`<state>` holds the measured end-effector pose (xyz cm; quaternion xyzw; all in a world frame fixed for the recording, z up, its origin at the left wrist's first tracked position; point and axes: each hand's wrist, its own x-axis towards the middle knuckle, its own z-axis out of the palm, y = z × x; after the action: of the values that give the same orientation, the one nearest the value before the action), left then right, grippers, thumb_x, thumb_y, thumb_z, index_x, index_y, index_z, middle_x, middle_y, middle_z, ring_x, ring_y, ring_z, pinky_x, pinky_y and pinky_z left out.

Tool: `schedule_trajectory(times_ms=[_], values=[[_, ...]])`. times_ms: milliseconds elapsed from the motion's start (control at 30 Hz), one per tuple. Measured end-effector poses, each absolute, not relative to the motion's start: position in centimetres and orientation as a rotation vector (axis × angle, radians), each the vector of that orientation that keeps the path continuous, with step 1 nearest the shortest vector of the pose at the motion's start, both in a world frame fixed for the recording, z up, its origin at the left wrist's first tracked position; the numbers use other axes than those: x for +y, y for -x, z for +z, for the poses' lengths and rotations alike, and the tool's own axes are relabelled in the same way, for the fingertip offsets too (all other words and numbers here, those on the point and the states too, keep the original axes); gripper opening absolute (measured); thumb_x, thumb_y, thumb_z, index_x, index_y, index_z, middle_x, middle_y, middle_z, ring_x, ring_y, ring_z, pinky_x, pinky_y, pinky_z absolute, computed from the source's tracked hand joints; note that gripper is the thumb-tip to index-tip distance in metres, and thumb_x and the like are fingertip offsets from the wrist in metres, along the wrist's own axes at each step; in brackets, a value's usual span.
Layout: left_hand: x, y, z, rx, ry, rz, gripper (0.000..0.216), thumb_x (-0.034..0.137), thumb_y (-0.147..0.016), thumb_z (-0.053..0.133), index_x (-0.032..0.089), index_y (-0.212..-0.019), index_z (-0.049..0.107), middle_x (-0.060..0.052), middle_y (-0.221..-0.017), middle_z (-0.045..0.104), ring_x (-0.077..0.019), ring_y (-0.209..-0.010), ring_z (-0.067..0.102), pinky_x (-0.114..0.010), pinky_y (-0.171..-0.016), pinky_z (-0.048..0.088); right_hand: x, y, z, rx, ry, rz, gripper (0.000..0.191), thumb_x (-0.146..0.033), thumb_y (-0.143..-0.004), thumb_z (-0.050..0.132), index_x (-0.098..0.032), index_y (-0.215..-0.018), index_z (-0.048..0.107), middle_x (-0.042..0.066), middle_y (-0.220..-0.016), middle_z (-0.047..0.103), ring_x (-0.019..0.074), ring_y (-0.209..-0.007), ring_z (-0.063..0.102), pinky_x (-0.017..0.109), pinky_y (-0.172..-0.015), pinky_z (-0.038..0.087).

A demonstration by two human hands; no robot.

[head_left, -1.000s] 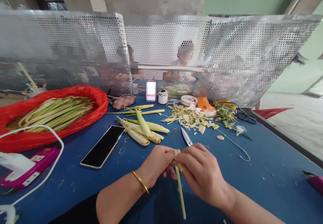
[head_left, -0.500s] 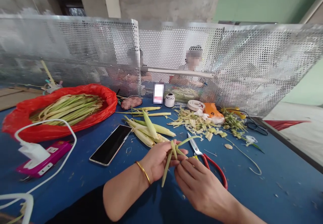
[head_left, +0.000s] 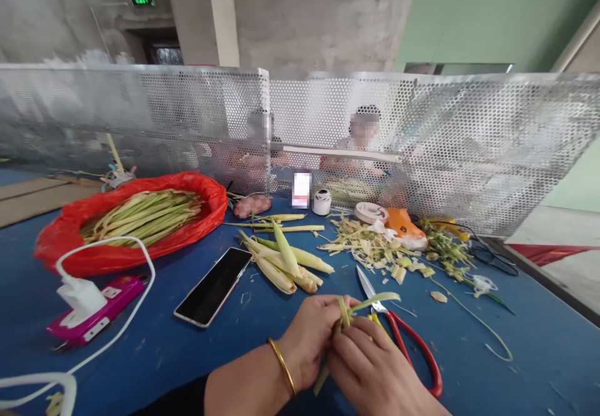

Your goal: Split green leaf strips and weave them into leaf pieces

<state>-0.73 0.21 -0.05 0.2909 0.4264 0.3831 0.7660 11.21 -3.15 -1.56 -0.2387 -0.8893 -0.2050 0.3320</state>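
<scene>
Left hand, wearing a gold bangle: thumb and fingers clasped on the pale-green strips, toward the near side of the blue surface, right of centre. Right hand: fingers curled in on the same strips from the right; tips hidden, so pinch pressure cannot be told. Judgement: step looks like folding or knotting. Pin the crossing under the left thumb, lay each fold flat, draw ends snug by small pulls; hard tugging could split the fibre. Best to swing the loose end clear of the scissors.

Counts, left to right. Power strip, one, toward the left edge, one white plug in it. Red bag, one, far left; stalks inside too many to count. Flat phone, one. Patterned pouch, one, near the far edge. Husk pieces, at least four, overlapping. Upright phone, white jar, tape roll, orange packet: one each, along the far edge. Scraps: uncountable. Strip ends in the hands: three visible; number of strips unclear. Scissors, one pair, just beside the right hand.
</scene>
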Motion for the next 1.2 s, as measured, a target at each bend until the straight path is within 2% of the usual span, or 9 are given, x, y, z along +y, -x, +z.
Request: schedule_trajectory(times_ms=[167,333,500,633,767,900,1000,1100,1200], values=[[0.3,1.1,0.3,0.971,-0.732,0.815,0.029,0.035,-0.074,0.064,0.011,-0.089,0.070,-0.002,-0.061,0.063,-0.0098,-0.052,0.057,-0.019,-0.053,0.044,-2.2,-13.3,-1.4,-1.926,0.979,0.122,0.012,-0.022,-0.089,0.053,-0.020,-0.080,0.060,0.003,-0.074,0.065,0.0161,-0.067,0.061,0.026,-0.064,0.047],[0.4,1.4,0.7,0.977,-0.730,0.838,0.030,0.033,-0.085,0.053,0.010,-0.097,0.065,-0.009,-0.072,0.071,-0.0118,-0.056,0.065,-0.018,-0.053,0.048,-0.9,-13.9,-1.4,-1.291,1.230,0.937,0.029,-0.044,-0.072,0.071,-0.017,-0.066,0.063,0.003,-0.064,0.065,0.0177,-0.060,0.059,0.026,-0.057,0.047],[0.8,1.6,0.7,0.904,-0.672,0.834,0.025,0.027,-0.090,0.047,0.010,-0.100,0.063,-0.010,-0.073,0.072,-0.0111,-0.053,0.065,-0.018,-0.050,0.050,-0.4,-13.7,-1.6,-0.893,1.141,1.468,0.027,-0.037,-0.062,0.080,-0.015,-0.068,0.065,0.003,-0.064,0.066,0.0170,-0.061,0.062,0.028,-0.063,0.049],[1.0,1.9,0.6,0.808,-0.583,0.730,0.022,0.027,-0.089,0.052,0.010,-0.096,0.063,-0.010,-0.073,0.073,-0.0125,-0.056,0.067,-0.018,-0.050,0.051,-0.1,-13.6,-1.9,-0.825,1.066,1.679,0.027,-0.032,-0.057,0.083,-0.014,-0.069,0.067,0.002,-0.063,0.065,0.0149,-0.059,0.061,0.027,-0.063,0.049],[0.9,2.1,0.5,0.812,-0.519,0.749,0.022,0.027,-0.087,0.055,0.009,-0.097,0.062,-0.011,-0.076,0.073,-0.0124,-0.056,0.067,-0.018,-0.050,0.052,0.0,-13.6,-2.3,-1.163,1.238,1.329,0.029,-0.041,-0.067,0.073,-0.016,-0.079,0.065,0.005,-0.070,0.069,0.0195,-0.066,0.064,0.030,-0.064,0.050],[0.9,1.9,0.2,0.814,-0.508,0.754,0.023,0.028,-0.086,0.056,0.008,-0.093,0.065,-0.010,-0.073,0.072,-0.0123,-0.053,0.066,-0.018,-0.047,0.050,-0.1,-14.4,-3.0,-1.590,1.355,0.305,0.026,-0.046,-0.074,0.065,-0.021,-0.079,0.062,0.008,-0.085,0.070,0.0239,-0.072,0.066,0.032,-0.061,0.049],[0.9,1.8,0.3,0.817,-0.479,0.730,0.023,0.027,-0.086,0.055,0.008,-0.090,0.066,-0.009,-0.072,0.072,-0.0121,-0.053,0.066,-0.018,-0.047,0.050,-0.1,-14.8,-3.1,-1.823,1.160,-0.212,0.027,-0.041,-0.085,0.056,-0.023,-0.065,0.052,0.004,-0.070,0.067,0.0203,-0.062,0.063,0.030,-0.057,0.047],[1.0,1.8,0.9,0.838,-0.448,0.718,0.021,0.024,-0.086,0.054,0.008,-0.085,0.066,-0.008,-0.067,0.070,-0.0113,-0.051,0.064,-0.018,-0.047,0.050,-0.3,-14.9,-2.4,-2.005,0.977,-0.296,0.017,-0.025,-0.093,0.047,-0.022,-0.077,0.053,0.001,-0.064,0.065,0.0154,-0.056,0.062,0.027,-0.059,0.048],[1.2,2.0,1.1,0.854,-0.450,0.778,0.018,0.023,-0.087,0.055,0.010,-0.086,0.066,-0.006,-0.063,0.069,-0.0113,-0.051,0.064,-0.018,-0.048,0.050,-0.6,-15.0,-1.1,-2.216,0.854,-0.246,0.018,-0.019,-0.094,0.043,-0.019,-0.107,0.056,0.007,-0.087,0.070,0.0175,-0.076,0.066,0.031,-0.074,0.050]])
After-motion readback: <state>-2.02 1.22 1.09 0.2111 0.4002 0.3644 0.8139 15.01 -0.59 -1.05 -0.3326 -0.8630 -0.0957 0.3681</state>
